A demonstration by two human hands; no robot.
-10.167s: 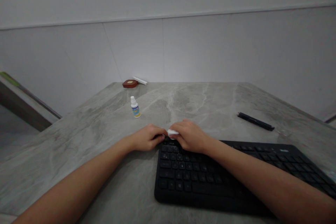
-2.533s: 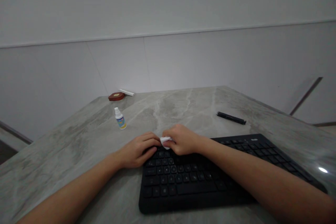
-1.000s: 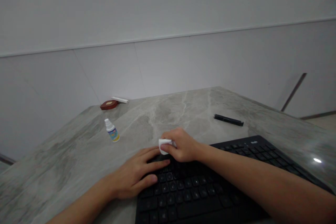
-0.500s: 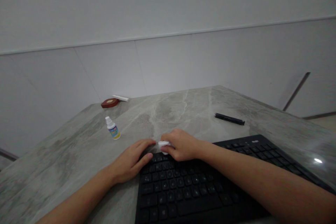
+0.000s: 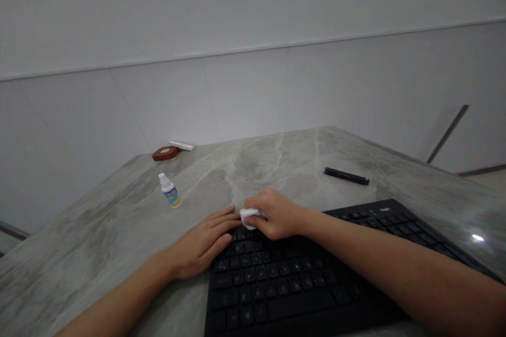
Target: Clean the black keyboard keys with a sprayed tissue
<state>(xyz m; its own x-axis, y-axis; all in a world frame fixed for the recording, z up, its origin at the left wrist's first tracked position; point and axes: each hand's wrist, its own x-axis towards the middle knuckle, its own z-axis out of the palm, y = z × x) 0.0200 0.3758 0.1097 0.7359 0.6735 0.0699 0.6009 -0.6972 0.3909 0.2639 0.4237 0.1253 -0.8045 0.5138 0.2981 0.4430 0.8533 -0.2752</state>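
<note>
A black keyboard (image 5: 290, 279) lies on the marbled grey table, its far left corner between my two hands. My right hand (image 5: 274, 213) pinches a crumpled white tissue (image 5: 252, 216) over the keyboard's top-left keys. My right forearm crosses above the keyboard and hides part of its middle. My left hand (image 5: 203, 242) rests at the keyboard's left edge with fingers stretched out, their tips close to the tissue; whether they touch it I cannot tell. To the left of my hands, a small white bottle (image 5: 171, 192) with a blue and yellow label stands on the table.
Beyond the keyboard, a black pen-like object (image 5: 346, 176) lies on the right of the table (image 5: 256, 168). A reddish-brown case (image 5: 165, 153) and a white strip (image 5: 182, 145) lie at the far left edge. A pale wall (image 5: 253, 95) rises behind.
My left fingers have spread and straightened, moving slightly right toward the tissue. My right hand has shifted a little, with more of the tissue showing. The view has tilted slightly.
</note>
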